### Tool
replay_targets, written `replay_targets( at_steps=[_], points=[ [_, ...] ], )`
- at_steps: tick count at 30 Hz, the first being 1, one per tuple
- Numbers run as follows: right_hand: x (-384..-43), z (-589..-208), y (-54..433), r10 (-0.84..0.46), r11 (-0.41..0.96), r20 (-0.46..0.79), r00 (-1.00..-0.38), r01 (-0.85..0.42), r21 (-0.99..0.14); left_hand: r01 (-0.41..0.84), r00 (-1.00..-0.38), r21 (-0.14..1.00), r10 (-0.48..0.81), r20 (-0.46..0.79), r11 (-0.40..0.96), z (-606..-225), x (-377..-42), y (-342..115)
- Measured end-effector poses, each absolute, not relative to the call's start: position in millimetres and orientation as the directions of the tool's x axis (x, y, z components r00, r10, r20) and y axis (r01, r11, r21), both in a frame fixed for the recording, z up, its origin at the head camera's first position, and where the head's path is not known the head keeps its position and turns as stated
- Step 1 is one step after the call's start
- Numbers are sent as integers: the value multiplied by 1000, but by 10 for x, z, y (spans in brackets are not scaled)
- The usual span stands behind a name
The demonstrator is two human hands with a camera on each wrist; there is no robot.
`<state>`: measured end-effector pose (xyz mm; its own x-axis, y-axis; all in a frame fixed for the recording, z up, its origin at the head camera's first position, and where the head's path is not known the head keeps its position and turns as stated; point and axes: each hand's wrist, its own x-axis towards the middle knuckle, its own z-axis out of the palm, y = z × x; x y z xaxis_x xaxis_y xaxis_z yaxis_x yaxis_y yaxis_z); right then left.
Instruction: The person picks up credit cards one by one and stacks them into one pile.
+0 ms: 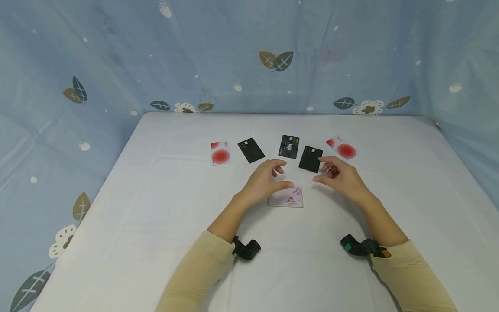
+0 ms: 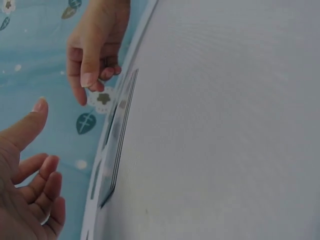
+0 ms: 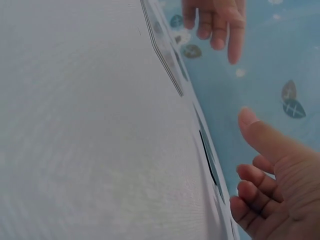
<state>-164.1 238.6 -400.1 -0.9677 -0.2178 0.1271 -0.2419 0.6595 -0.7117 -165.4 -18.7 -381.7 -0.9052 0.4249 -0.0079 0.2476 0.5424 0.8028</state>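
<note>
A small stack of pale pink cards with a flower print lies on the white table. My left hand hovers over its upper left side, fingers loosely bent and holding nothing. In the left wrist view, the stack shows several thin edges. To the right, my right hand is raised with thumb and fingers apart, also holding nothing. Its fingertips overlap the edge of a black card in the head view; whether they touch it I cannot tell. Behind the hands lies a black "Vip" card.
Farther left lie another black card, tilted, and a white card with a red circle. A similar red-circle card lies behind the right hand. A blue patterned curtain hangs along the back edge of the table.
</note>
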Motion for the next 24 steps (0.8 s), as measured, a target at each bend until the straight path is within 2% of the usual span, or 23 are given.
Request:
replay_targets(
  at_steps=[13, 24],
  points=[
    [-1811, -4048, 2486, -157, 722, 80, -984, -169, -671, 226, -927, 797, 374, 1, 559, -3903, -1877, 214],
    [-1960, -4095, 2508, -181, 771, 127, -975, -221, -597, 171, -973, 648, 231, -8, 742, -3998, -1947, 494]
  ],
)
